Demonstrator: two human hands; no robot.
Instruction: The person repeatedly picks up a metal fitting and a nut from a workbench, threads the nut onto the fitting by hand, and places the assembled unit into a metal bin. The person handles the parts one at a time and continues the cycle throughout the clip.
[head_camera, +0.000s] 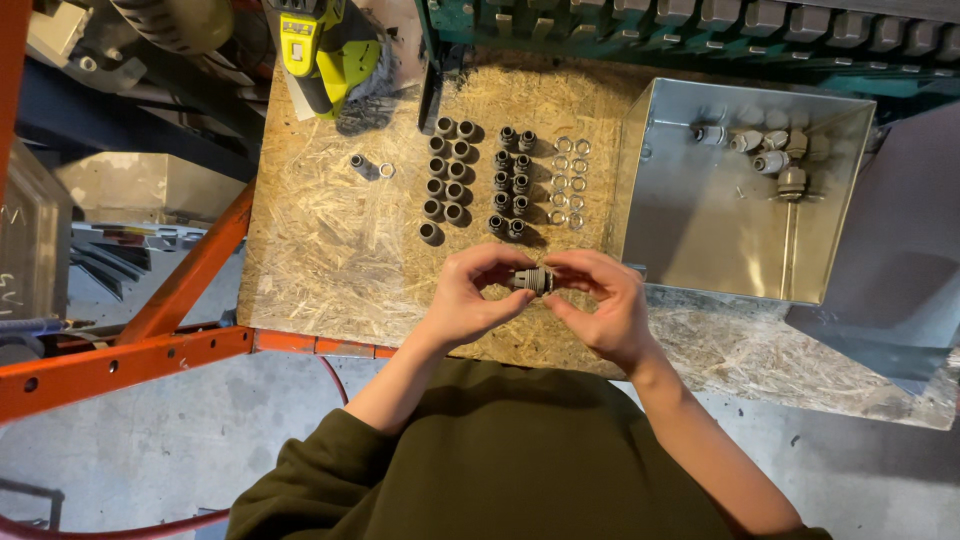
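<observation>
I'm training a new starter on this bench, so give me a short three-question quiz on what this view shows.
1. True or false: both hands grip one small grey fitting.
2. Where do the loose metal rings lie: A) left of the dark fittings, B) right of them, C) inside the metal box?
3. What lies at the top left of the chipboard top?

Key:
1. True: left hand and right hand meet on it.
2. B.
3. A yellow-green power tool.
</observation>
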